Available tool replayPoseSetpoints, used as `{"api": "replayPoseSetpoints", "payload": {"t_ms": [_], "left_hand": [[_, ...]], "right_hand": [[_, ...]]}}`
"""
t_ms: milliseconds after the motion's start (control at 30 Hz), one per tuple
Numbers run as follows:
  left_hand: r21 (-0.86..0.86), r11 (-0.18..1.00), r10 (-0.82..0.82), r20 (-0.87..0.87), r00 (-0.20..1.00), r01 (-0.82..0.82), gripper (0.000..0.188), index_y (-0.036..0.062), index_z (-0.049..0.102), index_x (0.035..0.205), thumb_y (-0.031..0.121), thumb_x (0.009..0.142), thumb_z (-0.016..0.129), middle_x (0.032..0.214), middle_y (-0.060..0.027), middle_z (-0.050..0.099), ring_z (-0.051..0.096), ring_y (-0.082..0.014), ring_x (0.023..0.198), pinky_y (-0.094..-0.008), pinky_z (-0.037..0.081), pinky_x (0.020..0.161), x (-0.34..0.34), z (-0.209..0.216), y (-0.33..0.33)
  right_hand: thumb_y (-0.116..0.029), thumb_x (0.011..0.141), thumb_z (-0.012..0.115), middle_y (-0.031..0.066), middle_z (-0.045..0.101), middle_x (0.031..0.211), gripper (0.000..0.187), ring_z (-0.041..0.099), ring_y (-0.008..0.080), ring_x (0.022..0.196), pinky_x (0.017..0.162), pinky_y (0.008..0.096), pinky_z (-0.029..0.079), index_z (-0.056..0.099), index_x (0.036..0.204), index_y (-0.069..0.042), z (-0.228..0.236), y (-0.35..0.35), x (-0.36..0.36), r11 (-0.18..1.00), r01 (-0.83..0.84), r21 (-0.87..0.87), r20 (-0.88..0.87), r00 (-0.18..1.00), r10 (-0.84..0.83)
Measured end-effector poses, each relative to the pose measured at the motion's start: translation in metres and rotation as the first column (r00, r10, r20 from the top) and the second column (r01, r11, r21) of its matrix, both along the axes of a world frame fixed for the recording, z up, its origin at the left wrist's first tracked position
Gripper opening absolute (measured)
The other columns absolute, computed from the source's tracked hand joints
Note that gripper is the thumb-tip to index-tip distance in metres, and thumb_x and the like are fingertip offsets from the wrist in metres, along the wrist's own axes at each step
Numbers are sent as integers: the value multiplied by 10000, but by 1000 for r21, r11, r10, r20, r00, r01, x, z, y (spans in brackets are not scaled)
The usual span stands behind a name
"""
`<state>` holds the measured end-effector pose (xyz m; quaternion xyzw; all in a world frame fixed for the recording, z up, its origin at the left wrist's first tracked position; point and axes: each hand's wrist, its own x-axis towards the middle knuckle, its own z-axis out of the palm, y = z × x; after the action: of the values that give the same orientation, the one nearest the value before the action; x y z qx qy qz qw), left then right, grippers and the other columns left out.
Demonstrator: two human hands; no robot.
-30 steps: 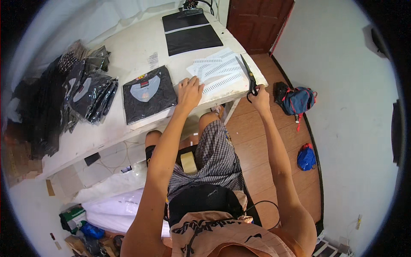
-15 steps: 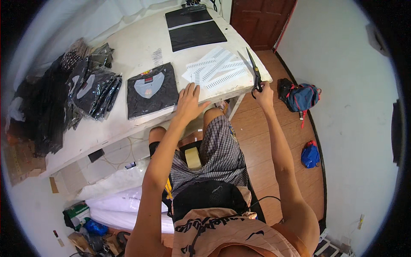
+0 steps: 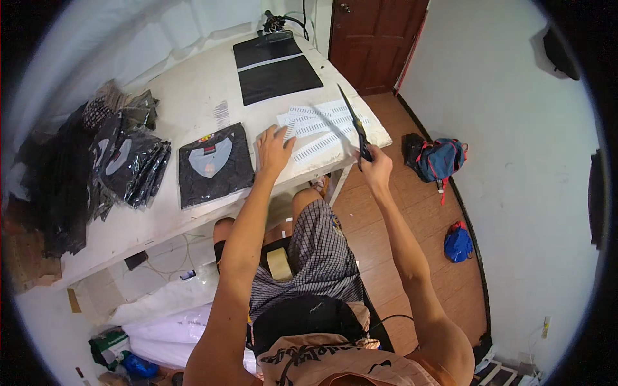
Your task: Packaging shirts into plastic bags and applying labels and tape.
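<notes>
Several white sheets [image 3: 322, 136] printed with rows of small dark marks lie overlapping near the front right of the table. My left hand [image 3: 275, 154] rests at their left edge, palm down and fingers apart, holding nothing. A pair of black-handled scissors [image 3: 358, 122] is gripped by the handles in my right hand [image 3: 376, 168]. They point away from me over the sheets' right side; their blades look parted, one smeared. Just left of my left hand, a folded black shirt [image 3: 222, 183] with a grey neck area lies in clear plastic.
Two flat black packages [image 3: 280, 78] lie farther back on the white table [image 3: 180, 90]. Bagged dark garments [image 3: 132, 168] are piled at left. A yellowish tape roll [image 3: 279, 264] sits between my legs. On the floor at right are a backpack [image 3: 443, 159] and a blue bag [image 3: 458, 244].
The view has shifted. My left hand has slid forward along the left edge of the sheets. My right hand has brought the scissors leftward, over the sheets.
</notes>
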<state>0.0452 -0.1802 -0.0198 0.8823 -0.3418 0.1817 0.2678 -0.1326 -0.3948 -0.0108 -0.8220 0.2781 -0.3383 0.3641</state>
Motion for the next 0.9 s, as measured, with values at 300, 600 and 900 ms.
{"api": "replayPoseSetpoints", "payload": {"t_ms": [300, 600, 900], "left_hand": [[-93, 944, 315, -29, 949, -316, 423, 72, 603, 1191, 242, 808, 656, 1253, -198, 485, 394, -372, 1218, -460, 329, 999, 10, -10, 0], [80, 984, 161, -16, 987, -159, 383, 95, 564, 1252, 208, 887, 534, 1343, -203, 454, 390, -382, 1258, -511, 300, 1037, 1, -14, 13], [197, 980, 6, -102, 995, 14, 554, 68, 318, 1424, 348, 956, 421, 1450, -201, 338, 284, -376, 1357, -545, 210, 1090, 1, -6, 6]], "right_hand": [[-101, 747, 706, 269, 620, 980, 455, 600, 431, 934, 787, 465, 475, 481, 1119, 34, 11, 40, 65, 934, -342, -101, -151, 934, 325], [-173, 725, 739, 224, 620, 891, 425, 615, 386, 849, 732, 454, 493, 504, 1013, 32, 6, 30, 94, 959, -136, -248, -222, 972, 80], [-81, 734, 682, 229, 613, 938, 419, 607, 400, 882, 753, 465, 490, 480, 1087, 18, -7, 36, 98, 918, -192, -347, -30, 981, 193]]}}
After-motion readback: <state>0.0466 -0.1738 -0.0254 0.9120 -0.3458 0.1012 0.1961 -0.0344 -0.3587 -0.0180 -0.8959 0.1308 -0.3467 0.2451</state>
